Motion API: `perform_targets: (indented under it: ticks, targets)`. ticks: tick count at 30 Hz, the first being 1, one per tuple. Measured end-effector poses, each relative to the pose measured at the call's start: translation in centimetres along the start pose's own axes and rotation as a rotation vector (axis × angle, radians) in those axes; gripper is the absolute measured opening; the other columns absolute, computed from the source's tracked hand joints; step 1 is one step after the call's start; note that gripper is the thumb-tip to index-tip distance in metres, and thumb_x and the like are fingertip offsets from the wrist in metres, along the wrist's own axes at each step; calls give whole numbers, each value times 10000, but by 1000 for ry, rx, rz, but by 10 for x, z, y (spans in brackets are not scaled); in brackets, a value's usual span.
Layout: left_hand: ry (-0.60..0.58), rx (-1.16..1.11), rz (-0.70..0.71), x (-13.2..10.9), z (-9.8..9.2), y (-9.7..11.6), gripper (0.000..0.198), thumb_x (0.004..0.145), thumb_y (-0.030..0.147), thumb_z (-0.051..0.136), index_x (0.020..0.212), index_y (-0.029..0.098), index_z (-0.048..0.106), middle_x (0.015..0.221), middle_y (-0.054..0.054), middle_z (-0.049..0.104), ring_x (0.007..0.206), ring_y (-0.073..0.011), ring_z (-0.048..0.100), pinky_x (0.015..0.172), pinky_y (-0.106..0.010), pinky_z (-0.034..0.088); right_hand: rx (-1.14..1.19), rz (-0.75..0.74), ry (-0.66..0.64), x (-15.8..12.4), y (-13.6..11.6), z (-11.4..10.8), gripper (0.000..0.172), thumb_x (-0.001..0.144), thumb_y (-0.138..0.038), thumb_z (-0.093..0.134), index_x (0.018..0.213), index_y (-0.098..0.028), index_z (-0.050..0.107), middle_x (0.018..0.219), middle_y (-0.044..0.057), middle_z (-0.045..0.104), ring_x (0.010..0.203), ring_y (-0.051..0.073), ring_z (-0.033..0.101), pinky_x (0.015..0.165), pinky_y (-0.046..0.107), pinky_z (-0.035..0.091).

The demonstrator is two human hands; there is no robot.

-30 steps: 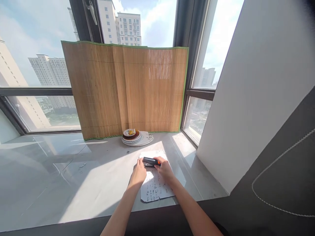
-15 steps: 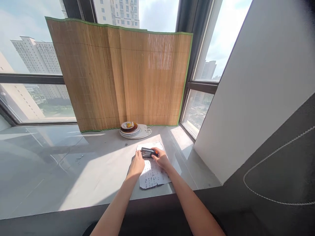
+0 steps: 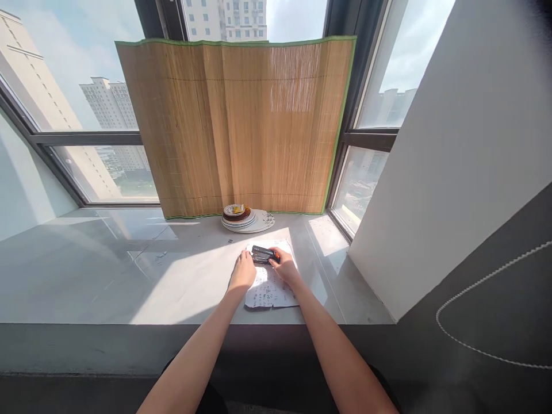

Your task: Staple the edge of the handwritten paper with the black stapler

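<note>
Clock positions are taken from the stapler [image 3: 264,253], which lies crosswise over the upper part of the sheet [image 3: 269,294], in bright sun on the sill [image 3: 194,287]. The right hand [image 3: 284,267] grips its 3 o'clock end between thumb and fingers. The left hand [image 3: 244,270] has its fingers bent at the 9 o'clock end; whether they pinch it or merely touch cannot be told. The stapler's upper arm and base show as two dark bars with a gap between. Both hands overlap the sheet's sides; its lower part, bearing handwriting, is exposed at 6 o'clock. Near by at 11 o'clock stand stacked plates [image 3: 239,222], a yellow item [image 3: 238,209] on the topmost; they occupy the sill between stapler and mat [image 3: 241,132]. The mat, edged in green, stands at 12 o'clock and obstructs the middle window. Small bits [image 3: 159,256] lie at 9 o'clock, well apart. The wall [image 3: 422,149] bounds the sill at 2 o'clock; a beaded cord [image 3: 448,330] hangs at 4 o'clock.
</note>
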State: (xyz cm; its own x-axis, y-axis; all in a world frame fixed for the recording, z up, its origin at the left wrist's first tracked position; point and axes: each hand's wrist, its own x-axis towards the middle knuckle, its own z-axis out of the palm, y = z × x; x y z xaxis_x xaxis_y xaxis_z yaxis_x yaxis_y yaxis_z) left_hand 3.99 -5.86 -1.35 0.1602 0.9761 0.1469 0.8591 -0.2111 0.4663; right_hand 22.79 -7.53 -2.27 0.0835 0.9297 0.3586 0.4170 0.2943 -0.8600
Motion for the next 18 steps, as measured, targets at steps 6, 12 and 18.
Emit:
perform_targets:
  ticks: [6, 12, 18]
  targets:
    - [-17, -39, -33, 1, -1, -2, 466, 1027, 62, 432, 1450, 142, 612, 1531, -249, 604, 1381, -347, 650, 1165, -428, 470, 13, 2, -6, 2, 10, 3, 384, 843, -179, 620, 1191, -266, 759, 1264, 81, 812, 1186, 268, 750, 1088, 409, 577]
    - [-14, -99, -81, 1, -5, -3, 502, 1004, 34, 448, 1460, 172, 606, 1594, -221, 592, 1359, -360, 667, 1117, -442, 499, -13, -36, 71, 1, 11, 2, 419, 880, -82, 533, 1217, -204, 750, 1316, 144, 781, 1241, 266, 715, 1057, 398, 550]
    - [8, -281, -117, 0, -11, -7, 530, 983, -30, 411, 1413, 202, 617, 1633, -173, 591, 1442, -284, 619, 1141, -383, 487, -142, -99, 187, -4, 4, -11, 209, 981, -276, 628, 1094, -235, 799, 1222, 119, 789, 1184, 304, 676, 1033, 439, 560]
